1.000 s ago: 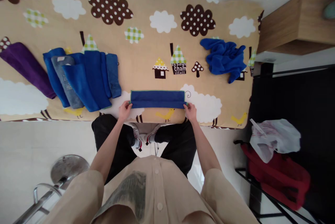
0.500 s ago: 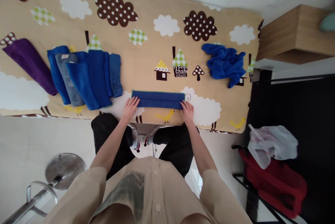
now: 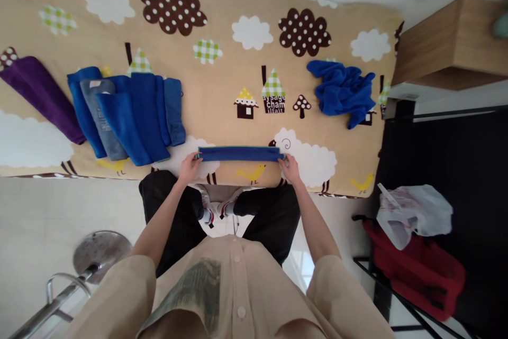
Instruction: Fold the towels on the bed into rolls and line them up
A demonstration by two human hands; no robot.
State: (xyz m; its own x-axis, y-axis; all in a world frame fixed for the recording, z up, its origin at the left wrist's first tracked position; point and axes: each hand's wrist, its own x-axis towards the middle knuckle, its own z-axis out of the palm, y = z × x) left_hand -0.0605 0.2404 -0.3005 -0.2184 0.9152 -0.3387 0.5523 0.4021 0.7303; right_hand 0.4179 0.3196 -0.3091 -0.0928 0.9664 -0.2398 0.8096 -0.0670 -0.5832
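Left hand (image 3: 189, 167) grip pinches left end of folded blue towel (image 3: 240, 154); right hand (image 3: 291, 168) grip pinches right end. Towel narrow strip between hands, near bed (image 3: 222, 85) front edge. Bare sheet beyond; folded towel stack (image 3: 130, 111) left, crumpled blue towel (image 3: 343, 90) far right.

A blue towel (image 3: 239, 154), folded into a narrow strip, lies flat near the bed's edge.
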